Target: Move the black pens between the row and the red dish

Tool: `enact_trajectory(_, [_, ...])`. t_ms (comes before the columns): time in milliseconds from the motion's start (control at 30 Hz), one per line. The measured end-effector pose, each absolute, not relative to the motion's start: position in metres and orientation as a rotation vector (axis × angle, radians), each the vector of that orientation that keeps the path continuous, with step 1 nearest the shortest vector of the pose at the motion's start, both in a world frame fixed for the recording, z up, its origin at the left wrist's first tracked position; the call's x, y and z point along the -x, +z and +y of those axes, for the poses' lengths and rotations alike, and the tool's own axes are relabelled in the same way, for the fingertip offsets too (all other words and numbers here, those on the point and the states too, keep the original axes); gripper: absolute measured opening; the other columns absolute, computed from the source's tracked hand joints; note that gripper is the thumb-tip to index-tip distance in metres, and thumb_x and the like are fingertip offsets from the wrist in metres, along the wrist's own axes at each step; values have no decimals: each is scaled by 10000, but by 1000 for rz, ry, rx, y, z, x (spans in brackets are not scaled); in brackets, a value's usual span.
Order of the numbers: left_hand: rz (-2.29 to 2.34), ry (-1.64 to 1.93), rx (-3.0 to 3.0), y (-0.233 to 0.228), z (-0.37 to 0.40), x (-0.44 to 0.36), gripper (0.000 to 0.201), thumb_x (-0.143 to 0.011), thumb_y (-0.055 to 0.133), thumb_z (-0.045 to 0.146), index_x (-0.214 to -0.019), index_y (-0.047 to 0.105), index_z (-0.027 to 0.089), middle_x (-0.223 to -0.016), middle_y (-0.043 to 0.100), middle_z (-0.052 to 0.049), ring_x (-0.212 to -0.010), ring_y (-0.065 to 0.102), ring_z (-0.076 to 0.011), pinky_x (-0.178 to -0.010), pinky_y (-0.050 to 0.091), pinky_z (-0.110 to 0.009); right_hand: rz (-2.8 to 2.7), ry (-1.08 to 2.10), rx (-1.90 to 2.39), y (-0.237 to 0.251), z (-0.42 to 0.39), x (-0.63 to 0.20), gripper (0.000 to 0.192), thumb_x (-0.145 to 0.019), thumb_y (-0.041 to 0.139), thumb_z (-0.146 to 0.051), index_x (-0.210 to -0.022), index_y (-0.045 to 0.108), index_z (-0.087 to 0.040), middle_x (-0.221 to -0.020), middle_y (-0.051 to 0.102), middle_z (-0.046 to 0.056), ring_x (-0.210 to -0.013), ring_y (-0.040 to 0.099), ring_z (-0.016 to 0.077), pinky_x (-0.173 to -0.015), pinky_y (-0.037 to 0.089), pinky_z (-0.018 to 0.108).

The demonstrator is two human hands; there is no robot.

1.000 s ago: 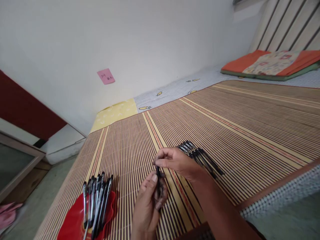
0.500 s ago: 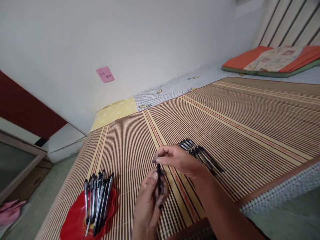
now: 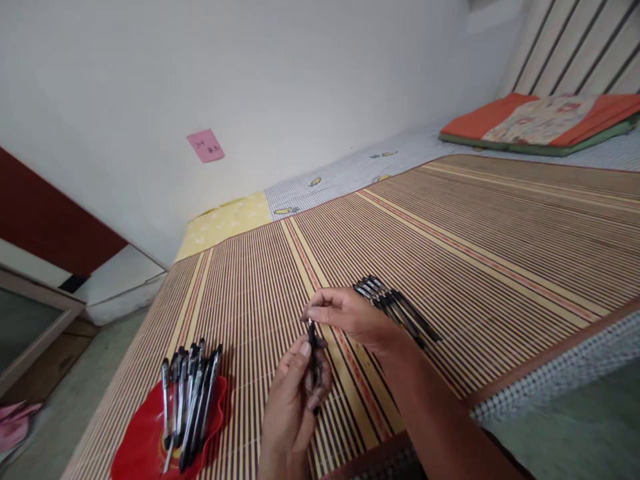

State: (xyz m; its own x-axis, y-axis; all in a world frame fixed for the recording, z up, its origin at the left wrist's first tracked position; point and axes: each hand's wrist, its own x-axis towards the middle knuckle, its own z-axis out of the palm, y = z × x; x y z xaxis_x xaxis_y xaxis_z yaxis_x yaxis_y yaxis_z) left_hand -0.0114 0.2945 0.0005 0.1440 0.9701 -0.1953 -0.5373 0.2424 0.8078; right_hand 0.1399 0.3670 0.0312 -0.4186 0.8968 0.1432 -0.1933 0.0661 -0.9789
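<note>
A black pen [image 3: 313, 357] stands upright between my two hands over a striped bamboo mat [image 3: 475, 227]. My left hand [image 3: 293, 403] grips its lower barrel with the fingers curled round it. My right hand [image 3: 350, 315] pinches the pen's top end with thumb and fingers. Just behind my right hand lies a row of several black pens [image 3: 397, 310] flat on the mat. At the lower left a red plate [image 3: 145, 447] carries several more black pens [image 3: 187, 400].
The mat covers a bed against a white wall with a pink note [image 3: 205, 145] stuck on it. An orange and green cushion [image 3: 543, 123] lies at the far right. The floor [image 3: 55, 407] drops away at the left, the bed edge [image 3: 550, 373] at the right.
The view has shifted slightly, and both hands stay on the pen. My right hand has lifted a little at the pen's top.
</note>
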Motion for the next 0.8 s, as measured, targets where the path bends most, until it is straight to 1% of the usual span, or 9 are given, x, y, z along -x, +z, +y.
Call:
enact_trajectory(133, [811, 1211, -662, 2, 295, 11, 273, -846, 743, 357, -864, 574, 143, -625, 540, 31, -398, 315, -24, -377, 206, -155, -1481, 1526, 709, 35, 366, -141, 153, -821, 635, -290, -865, 701, -161, -863, 693, 36, -876, 630, 160, -858, 458, 301])
enact_trajectory(267, [819, 1208, -668, 3, 296, 11, 263, -860, 730, 355, -889, 582, 140, -607, 541, 33, -389, 308, -24, -384, 214, -161, -1465, 1530, 746, 33, 367, -141, 142, -791, 678, -300, -836, 691, -166, -809, 669, 18, -797, 603, 144, -775, 452, 279])
enact_trajectory(367, [810, 1210, -671, 2, 296, 10, 264, -861, 729, 355, -877, 586, 134, -569, 516, 43, -384, 296, -24, -386, 207, -162, -1432, 1519, 770, 31, 367, -140, 185, -780, 715, -348, -799, 671, -170, -758, 635, -1, -749, 571, 133, -731, 436, 271])
enact_trajectory(500, [806, 1200, -669, 2, 296, 10, 262, -862, 726, 356, -867, 589, 133, -576, 528, 38, -387, 298, -23, -388, 216, -161, -1453, 1532, 730, 31, 368, -141, 186, -818, 675, -347, -849, 689, -165, -808, 657, 12, -795, 590, 139, -784, 445, 280])
enact_trajectory(633, [827, 1217, -671, 4, 297, 9, 275, -831, 757, 354, -886, 597, 137, -587, 523, 42, -402, 311, -31, -382, 227, -153, -1478, 1552, 718, 29, 369, -141, 154, -781, 690, -304, -848, 692, -165, -796, 662, 6, -779, 596, 136, -782, 454, 280])
enact_trajectory(733, [892, 1239, -676, 5, 298, 8, 320, -773, 811, 354, -896, 610, 137, -586, 529, 44, -412, 316, -31, -382, 232, -140, -1452, 1535, 739, 27, 369, -139, 172, -768, 702, -327, -808, 674, -162, -755, 633, -5, -735, 572, 127, -739, 443, 273])
enact_trajectory(800, [950, 1280, -689, 3, 298, 7, 358, -741, 838, 369, -917, 635, 133, -603, 562, 32, -420, 324, -28, -385, 236, -131, -1444, 1496, 756, 27, 369, -137, 201, -762, 713, -354, -768, 654, -162, -727, 605, -11, -706, 549, 124, -701, 432, 268])
